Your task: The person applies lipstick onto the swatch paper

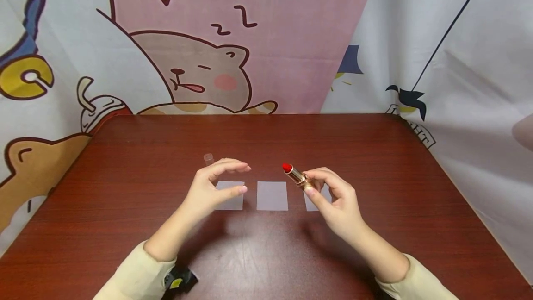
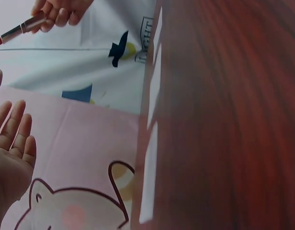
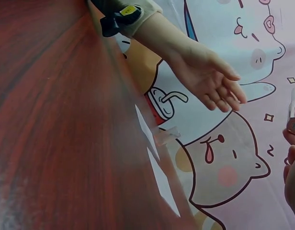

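Right hand (image 1: 339, 205) fingers pinched the gold lipstick (image 1: 296, 175) base, red tip up-left above the counter (image 1: 374, 152); left hand (image 1: 210, 186) fingers spread, empty, over the left paper square (image 1: 230, 196); keep tip clear, steady descent advised.

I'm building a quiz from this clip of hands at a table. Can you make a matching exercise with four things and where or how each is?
Things:
1. lipstick
2. clear cap
3. middle paper square
4. left hand

States:
A. lies flat on the table, between the two hands
B. open, holding nothing
C. stands on the table beyond the left hand
D. uncapped, red tip showing, held by the right hand

Pairs: 1-D, 2-C, 3-A, 4-B
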The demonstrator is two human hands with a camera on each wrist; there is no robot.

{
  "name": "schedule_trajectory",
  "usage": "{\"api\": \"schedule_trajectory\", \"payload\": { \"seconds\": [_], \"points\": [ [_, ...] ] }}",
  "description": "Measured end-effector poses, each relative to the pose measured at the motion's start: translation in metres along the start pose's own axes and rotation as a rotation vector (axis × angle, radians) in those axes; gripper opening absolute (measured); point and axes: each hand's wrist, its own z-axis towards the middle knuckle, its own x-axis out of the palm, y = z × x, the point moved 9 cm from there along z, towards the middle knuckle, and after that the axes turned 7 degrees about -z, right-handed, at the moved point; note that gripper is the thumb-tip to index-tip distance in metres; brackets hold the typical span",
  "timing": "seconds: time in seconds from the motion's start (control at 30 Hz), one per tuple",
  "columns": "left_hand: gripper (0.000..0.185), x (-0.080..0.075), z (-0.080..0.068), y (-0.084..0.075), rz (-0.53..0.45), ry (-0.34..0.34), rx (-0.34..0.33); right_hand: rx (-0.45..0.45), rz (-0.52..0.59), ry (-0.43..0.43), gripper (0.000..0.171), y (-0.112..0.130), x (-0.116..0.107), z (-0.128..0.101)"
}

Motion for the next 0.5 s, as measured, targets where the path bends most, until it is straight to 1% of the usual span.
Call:
{"api": "schedule_trajectory", "payload": {
  "seconds": [0.07,0.2,0.37,0.5],
  "points": [
    [0.043,-0.006,-0.003,0.003,0.022,0.0,-0.019,-0.004,-0.004,-0.005,0.026,0.0,0.001,0.002],
    [0.046,-0.017,-0.011,0.012,0.075,0.001,-0.084,0.002,-0.015,-0.012,0.019,-0.002,0.002,0.005],
    [0.05,-0.032,-0.018,0.024,0.136,-0.003,-0.166,0.024,-0.033,-0.008,0.023,-0.007,0.006,0.009],
    [0.053,-0.039,-0.025,0.033,0.172,0.019,-0.218,0.024,-0.045,0.001,0.021,-0.012,0.011,0.01]
  ]
}}
